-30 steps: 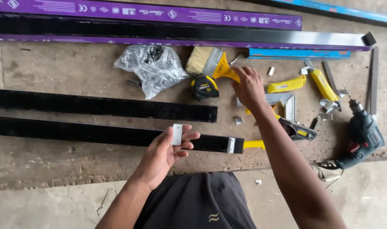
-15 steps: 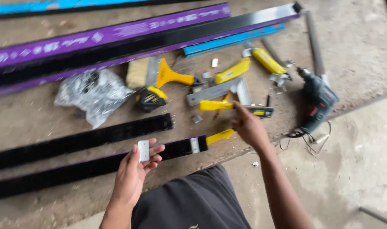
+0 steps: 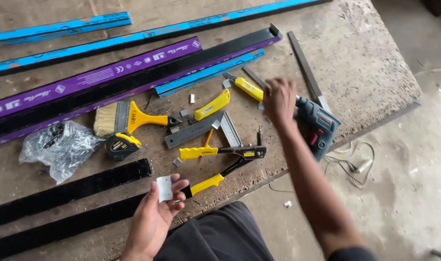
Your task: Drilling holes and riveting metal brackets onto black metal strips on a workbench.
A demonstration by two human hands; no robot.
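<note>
Low in the frame, the left hand pinches a small flat pale metal plate between thumb and fingertips, just over the worktop edge. Right of centre, the right hand hovers blurred, fingers loosely curled on nothing, beside the grey-green power drill. Gripping the drill squarely by its handle would serve best. Purple-wrapped black metal channels lie upper left.
</note>
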